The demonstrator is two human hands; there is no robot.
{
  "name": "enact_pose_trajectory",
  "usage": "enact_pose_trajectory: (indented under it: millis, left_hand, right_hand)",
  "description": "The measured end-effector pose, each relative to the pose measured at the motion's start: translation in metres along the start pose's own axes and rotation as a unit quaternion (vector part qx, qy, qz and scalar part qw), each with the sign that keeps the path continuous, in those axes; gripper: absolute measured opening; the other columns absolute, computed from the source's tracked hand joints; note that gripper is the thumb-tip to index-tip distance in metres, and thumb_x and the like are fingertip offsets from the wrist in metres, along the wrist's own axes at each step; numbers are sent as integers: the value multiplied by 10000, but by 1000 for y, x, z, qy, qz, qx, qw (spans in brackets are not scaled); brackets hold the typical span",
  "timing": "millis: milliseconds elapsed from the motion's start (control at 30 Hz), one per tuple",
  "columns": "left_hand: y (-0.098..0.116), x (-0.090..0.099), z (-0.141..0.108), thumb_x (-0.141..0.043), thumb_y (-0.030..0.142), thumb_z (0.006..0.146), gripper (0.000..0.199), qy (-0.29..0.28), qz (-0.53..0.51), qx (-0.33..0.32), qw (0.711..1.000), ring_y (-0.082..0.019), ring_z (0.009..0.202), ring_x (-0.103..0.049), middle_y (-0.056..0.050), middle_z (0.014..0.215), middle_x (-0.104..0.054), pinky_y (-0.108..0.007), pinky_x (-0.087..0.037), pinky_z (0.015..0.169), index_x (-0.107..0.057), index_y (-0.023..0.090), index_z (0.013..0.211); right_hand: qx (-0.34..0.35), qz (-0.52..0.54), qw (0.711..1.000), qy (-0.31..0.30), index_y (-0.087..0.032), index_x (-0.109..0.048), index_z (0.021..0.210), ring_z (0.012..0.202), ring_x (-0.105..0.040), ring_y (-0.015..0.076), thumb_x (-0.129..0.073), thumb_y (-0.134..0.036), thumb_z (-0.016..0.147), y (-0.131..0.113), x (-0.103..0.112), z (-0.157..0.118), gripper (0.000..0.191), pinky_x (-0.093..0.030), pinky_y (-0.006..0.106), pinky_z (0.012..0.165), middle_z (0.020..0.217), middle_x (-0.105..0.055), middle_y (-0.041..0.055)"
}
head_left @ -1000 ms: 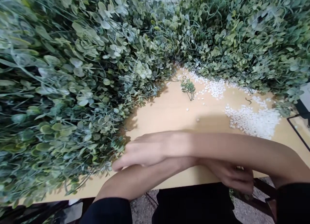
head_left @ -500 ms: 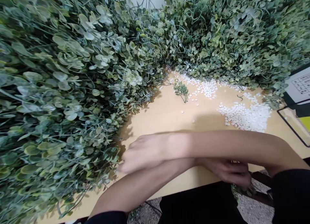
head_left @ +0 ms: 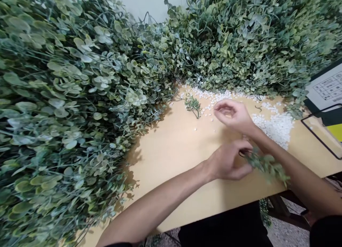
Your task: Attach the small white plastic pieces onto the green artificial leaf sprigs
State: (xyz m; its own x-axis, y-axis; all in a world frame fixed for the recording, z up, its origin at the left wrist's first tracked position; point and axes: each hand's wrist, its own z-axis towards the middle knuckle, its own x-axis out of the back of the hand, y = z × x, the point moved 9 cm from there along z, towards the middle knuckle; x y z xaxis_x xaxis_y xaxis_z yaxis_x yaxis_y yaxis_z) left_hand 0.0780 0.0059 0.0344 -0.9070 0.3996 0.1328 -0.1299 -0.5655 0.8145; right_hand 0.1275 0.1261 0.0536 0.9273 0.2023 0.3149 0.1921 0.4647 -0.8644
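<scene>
My left hand (head_left: pixel 231 159) is closed on the stem end of a green artificial leaf sprig (head_left: pixel 267 167). The leaves stick out to the right, blurred, over my right forearm. Farther up the table my right hand (head_left: pixel 232 113) has its fingers curled round towards the thumb; anything between the fingertips is too small or hidden to make out. Just left of it a small loose sprig (head_left: pixel 192 104) lies on the table. Small white plastic pieces (head_left: pixel 278 127) are heaped beyond my right forearm, and more are scattered near my right fingertips.
Dense artificial foliage (head_left: pixel 88 97) is piled high along the left side and back of the wooden table (head_left: pixel 165 158). A box with a printed label (head_left: pixel 327 87) and a black wire frame (head_left: pixel 317 133) stand at the right. Below the front edge hangs more greenery (head_left: pixel 264 213).
My right hand has swung from the foliage at the left to the white pieces. My left hand has come up from the table's front edge, bringing the sprig over the table.
</scene>
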Motion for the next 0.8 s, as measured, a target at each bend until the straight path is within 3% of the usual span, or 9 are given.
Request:
enact_pose_trajectory:
  millis: [67,133,300,400,500,567,700,733,800]
  left_hand:
    - [-11,29,0,-770,220,841,437,111,-41,50,992,-206,903,-755,-99,1102,-733,-341,-624,806,-556,239,1221]
    - [-23,51,4,-807,260,850,397,177,-89,91,976,-163,825,-730,-57,1041,-715,-296,-602,755,-542,246,1145]
    - [-58,98,10,-920,330,754,406,322,-126,185,920,-98,691,-618,34,816,-624,-225,-536,687,-561,217,908]
    - [-68,114,7,-897,316,780,365,382,-129,185,896,-116,782,-659,21,883,-659,-253,-562,777,-576,217,920]
    - [-59,126,2,-896,331,800,377,429,-74,136,890,-126,883,-699,4,974,-667,-263,-571,850,-570,219,951]
    - [-49,129,1,-899,359,807,403,442,-32,98,891,-118,897,-705,7,992,-640,-263,-577,876,-555,222,964]
    - [-40,130,-2,-886,429,823,455,469,-8,70,880,-115,918,-705,19,1009,-597,-296,-606,910,-503,239,982]
    - [-39,131,-4,-878,434,832,454,479,-7,69,875,-113,914,-703,22,1008,-594,-304,-612,914,-497,240,983]
    - [-35,129,-5,-866,419,850,435,489,-3,61,870,-109,895,-701,24,994,-595,-313,-620,906,-495,237,986]
  right_hand:
    - [-26,74,993,89,-212,-685,969,811,-719,178,-779,-248,827,10,23,0,174,-637,316,737,886,-720,22]
    - [-48,127,982,130,-218,-666,945,792,-716,172,-828,-271,782,20,36,-3,236,-644,308,717,862,-704,11]
    - [-86,151,976,130,-203,-706,935,896,-742,174,-896,-344,745,34,40,-9,303,-652,330,883,953,-759,46]
    - [-94,148,973,148,-203,-716,915,849,-732,165,-919,-398,743,36,46,-10,329,-652,321,855,900,-754,31]
    - [-106,164,968,155,-203,-708,905,729,-702,133,-954,-386,718,32,55,-10,360,-635,269,717,840,-726,-1]
    - [-140,199,967,79,-201,-701,929,663,-706,127,-955,-359,732,28,46,-10,358,-624,264,654,828,-725,-10]
    - [-214,279,910,-219,-190,-700,939,812,-796,202,-909,-316,798,12,-15,-33,282,-663,348,795,890,-755,22]
    - [-214,285,898,-257,-189,-700,930,855,-798,206,-896,-304,812,8,-28,-39,256,-656,358,837,902,-750,23]
    - [-196,278,906,-250,-192,-700,905,857,-777,183,-876,-295,834,9,-40,-41,216,-635,346,858,894,-733,13]
